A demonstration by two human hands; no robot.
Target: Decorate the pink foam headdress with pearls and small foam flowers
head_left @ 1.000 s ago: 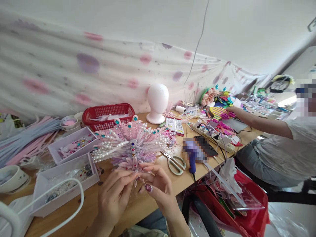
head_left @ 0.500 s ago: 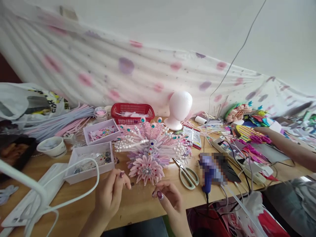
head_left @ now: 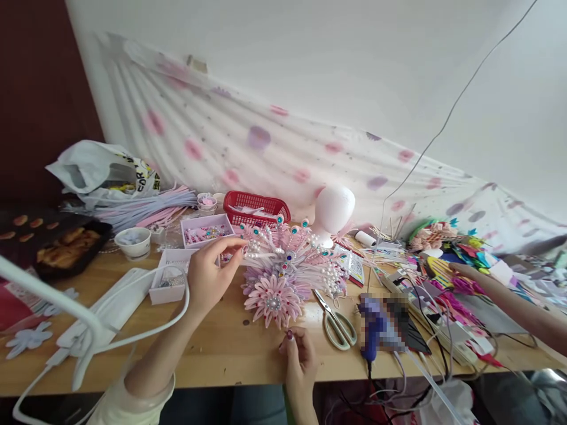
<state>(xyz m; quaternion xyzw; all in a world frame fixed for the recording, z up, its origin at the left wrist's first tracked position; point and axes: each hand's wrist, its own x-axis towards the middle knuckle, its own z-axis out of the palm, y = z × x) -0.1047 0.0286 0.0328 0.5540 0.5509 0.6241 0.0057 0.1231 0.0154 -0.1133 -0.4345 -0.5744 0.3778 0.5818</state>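
A pink and lilac fan-shaped headdress (head_left: 287,260) with pearl spikes and coloured gems lies on the wooden table (head_left: 221,354), a pink foam flower (head_left: 272,301) at its front. My left hand (head_left: 212,274) hovers over a white tray of gems (head_left: 165,292). Its index finger and thumb are drawn together at the headdress's left edge; what they pinch is too small to see. My right hand (head_left: 297,357) rests curled at the table's front edge, just below the flower, fingers closed.
Scissors (head_left: 339,324) and a purple glue gun (head_left: 372,327) lie right of the headdress. Behind are a lilac gem tray (head_left: 206,227), a red basket (head_left: 257,206) and a foam head (head_left: 334,206). A white lamp arm with cable (head_left: 88,321) crosses the left. Another person's arm (head_left: 509,298) reaches in at right.
The view swung left. My left hand rose from the table front to the headdress's left edge. My right hand drew back toward the table edge.
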